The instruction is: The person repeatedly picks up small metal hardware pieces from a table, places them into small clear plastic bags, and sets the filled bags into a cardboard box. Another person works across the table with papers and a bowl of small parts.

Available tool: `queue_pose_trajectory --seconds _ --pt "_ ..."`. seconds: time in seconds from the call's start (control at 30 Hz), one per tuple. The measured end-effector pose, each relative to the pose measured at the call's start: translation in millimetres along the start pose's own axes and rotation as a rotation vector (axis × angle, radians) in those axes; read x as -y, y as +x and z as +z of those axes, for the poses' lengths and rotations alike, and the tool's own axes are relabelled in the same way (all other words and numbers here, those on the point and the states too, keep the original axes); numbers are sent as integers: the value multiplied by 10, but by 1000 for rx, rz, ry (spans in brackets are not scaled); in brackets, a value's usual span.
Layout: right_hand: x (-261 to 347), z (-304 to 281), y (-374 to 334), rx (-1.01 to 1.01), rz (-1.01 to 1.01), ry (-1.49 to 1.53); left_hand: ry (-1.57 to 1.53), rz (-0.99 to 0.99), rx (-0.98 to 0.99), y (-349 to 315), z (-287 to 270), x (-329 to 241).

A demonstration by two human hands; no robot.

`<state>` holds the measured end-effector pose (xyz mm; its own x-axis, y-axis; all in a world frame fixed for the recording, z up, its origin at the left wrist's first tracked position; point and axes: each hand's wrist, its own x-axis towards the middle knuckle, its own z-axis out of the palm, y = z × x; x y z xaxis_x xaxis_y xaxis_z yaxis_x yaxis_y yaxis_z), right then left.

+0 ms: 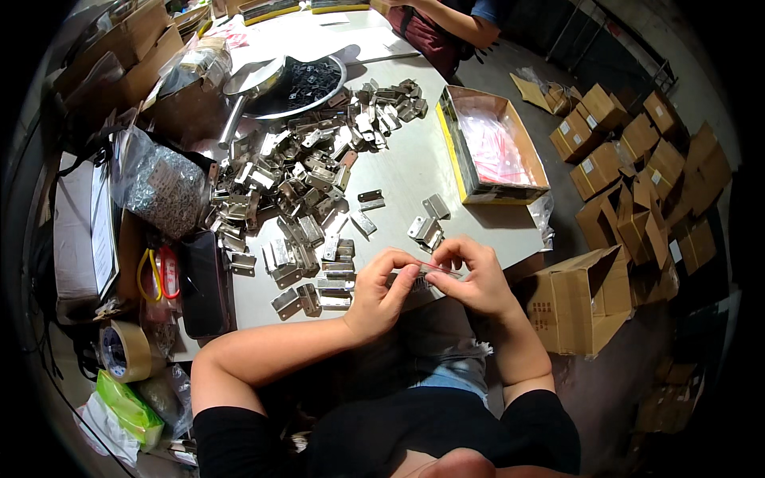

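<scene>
At the table's near edge, my left hand and my right hand pinch a small clear zip bag by its red-striped top. Dark grey contents show below the strip, mostly hidden by my fingers. Just beyond the bag lie a few loose metal brackets. To the left of my left hand, more bent metal brackets lie in rough rows, joining a large heap of brackets farther back. An open box of clear bags with red strips stands beyond my right hand.
A metal pan of small black parts sits behind the heap. Along the left are a bag of small metal parts, a dark phone, scissors and a tape roll. Cardboard boxes crowd the right floor. Another person stands behind.
</scene>
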<state>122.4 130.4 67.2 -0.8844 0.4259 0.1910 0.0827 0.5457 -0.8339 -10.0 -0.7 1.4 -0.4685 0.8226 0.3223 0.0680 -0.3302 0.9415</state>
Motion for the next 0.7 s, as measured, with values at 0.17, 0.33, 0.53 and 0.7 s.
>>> queue_pose_trajectory --seconds 0.17,0.33,0.53,0.7 --pt "17 84 67 67 -103 -40 92 85 -10 -3 -11 24" --pt "-20 9 -80 41 -122 -58 49 13 2 -42 8 52" --pt "-202 -353 -582 -64 44 -59 -60 -35 0 -35 17 102" --pt "-157 -1089 -1300 -587 300 -67 -23 -81 22 -128 13 156"
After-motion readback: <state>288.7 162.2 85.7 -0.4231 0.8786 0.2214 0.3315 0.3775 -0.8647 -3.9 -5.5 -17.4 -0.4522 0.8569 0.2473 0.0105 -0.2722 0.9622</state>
